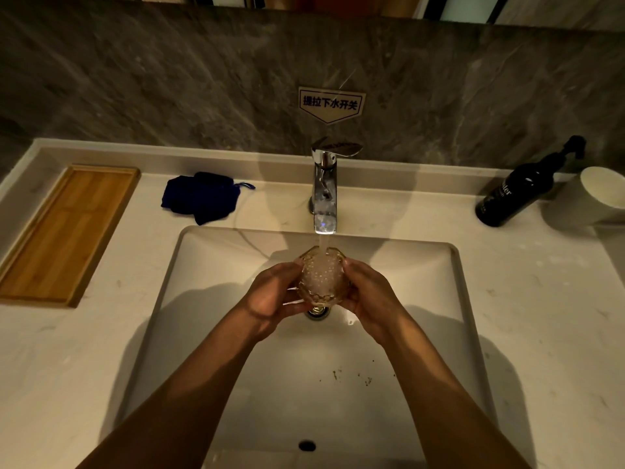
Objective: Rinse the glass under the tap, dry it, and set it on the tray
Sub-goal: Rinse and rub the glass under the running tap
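Observation:
A faceted amber glass (321, 275) sits upright between both hands over the white sink (439, 299). My left hand (274, 292) grips its left side and my right hand (368, 292) grips its right side. Water runs from the chrome tap (324, 194) straight into the glass, which is full of bubbling water. A dark blue cloth (199, 198) lies crumpled on the counter left of the tap. The wooden tray (64, 231) rests at the far left of the counter with nothing on it.
A black pump bottle (521, 194) and a white cup (595, 194) stand at the right back of the counter. A sign (331, 103) hangs on the grey stone wall above the tap. Dark specks lie in the basin near the front.

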